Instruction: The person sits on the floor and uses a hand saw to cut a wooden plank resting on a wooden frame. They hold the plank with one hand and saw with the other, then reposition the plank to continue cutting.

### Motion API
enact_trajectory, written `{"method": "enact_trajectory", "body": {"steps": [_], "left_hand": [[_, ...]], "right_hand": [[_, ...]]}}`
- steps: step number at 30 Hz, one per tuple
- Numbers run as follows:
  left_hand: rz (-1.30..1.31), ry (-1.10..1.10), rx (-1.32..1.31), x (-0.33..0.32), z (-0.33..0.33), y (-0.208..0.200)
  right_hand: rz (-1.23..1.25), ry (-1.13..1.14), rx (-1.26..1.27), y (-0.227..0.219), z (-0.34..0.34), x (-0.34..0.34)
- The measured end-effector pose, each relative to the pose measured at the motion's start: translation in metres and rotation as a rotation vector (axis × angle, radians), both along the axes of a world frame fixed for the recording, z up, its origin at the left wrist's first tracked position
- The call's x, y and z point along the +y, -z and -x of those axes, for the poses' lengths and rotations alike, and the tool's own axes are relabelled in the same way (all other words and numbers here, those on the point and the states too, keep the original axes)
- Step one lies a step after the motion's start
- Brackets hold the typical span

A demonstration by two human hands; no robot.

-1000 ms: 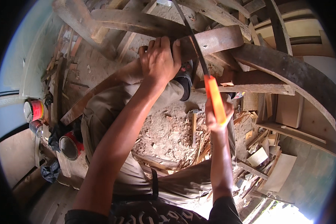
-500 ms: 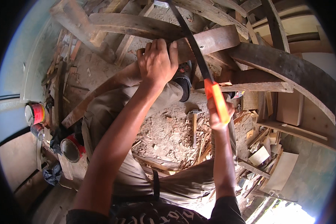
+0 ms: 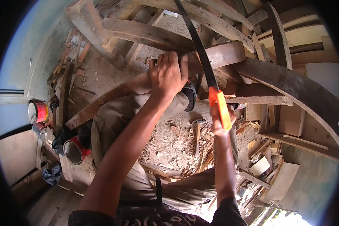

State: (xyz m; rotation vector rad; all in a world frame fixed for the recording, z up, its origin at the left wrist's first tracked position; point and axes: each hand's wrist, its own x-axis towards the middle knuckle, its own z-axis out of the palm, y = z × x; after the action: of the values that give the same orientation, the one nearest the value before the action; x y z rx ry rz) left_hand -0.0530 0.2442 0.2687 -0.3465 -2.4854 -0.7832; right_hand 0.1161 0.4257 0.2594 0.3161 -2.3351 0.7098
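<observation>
My left hand (image 3: 168, 75) is closed over the top of a long curved wooden beam (image 3: 118, 96), its fingers wrapped over the far edge and its thumb along the top. The beam slopes up from the lower left, beside my knee, to a squared end at the upper right. In my right hand (image 3: 219, 121) is a handsaw (image 3: 200, 48) with a dark toothed blade and an orange handle. Its blade lies across the beam to the right of my left hand, pointing away from me. Whether the teeth are sunk into the wood, I cannot tell.
Curved timbers (image 3: 290, 83) and beams (image 3: 148, 34) crowd the far side and right. A hammer (image 3: 197, 137) lies among wood chips between my legs. Red cans (image 3: 76, 150) stand at the left, near a black plastic bag (image 3: 52, 174). Offcuts (image 3: 260, 165) are piled at the right.
The whole view has shifted, so the scene sits lower and slightly further right. Against the beam, the saw has slid a little forward, away from me. My left hand keeps its hold.
</observation>
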Motion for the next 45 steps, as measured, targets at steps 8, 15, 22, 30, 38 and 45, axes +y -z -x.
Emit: {"method": "enact_trajectory", "body": {"steps": [8, 15, 22, 30, 38, 45], "left_hand": [[-0.046, -0.002, -0.057, 0.0, -0.008, 0.0], [-0.018, 0.016, -0.051, -0.001, -0.004, -0.003], [0.011, -0.028, -0.03, -0.008, -0.003, 0.003], [-0.007, 0.014, -0.007, 0.002, -0.005, 0.001], [0.015, -0.038, 0.001, -0.008, -0.004, 0.005], [0.026, -0.014, 0.006, -0.002, -0.003, 0.005]], "right_hand": [[0.18, -0.177, -0.009, 0.057, -0.134, 0.04], [0.084, -0.007, -0.027, -0.03, 0.03, -0.015], [0.053, 0.215, -0.286, 0.052, -0.132, 0.035], [0.098, 0.017, -0.098, -0.023, 0.009, -0.002], [-0.108, -0.043, -0.006, 0.027, -0.112, 0.02], [0.24, 0.074, -0.228, -0.023, -0.008, -0.009]]}}
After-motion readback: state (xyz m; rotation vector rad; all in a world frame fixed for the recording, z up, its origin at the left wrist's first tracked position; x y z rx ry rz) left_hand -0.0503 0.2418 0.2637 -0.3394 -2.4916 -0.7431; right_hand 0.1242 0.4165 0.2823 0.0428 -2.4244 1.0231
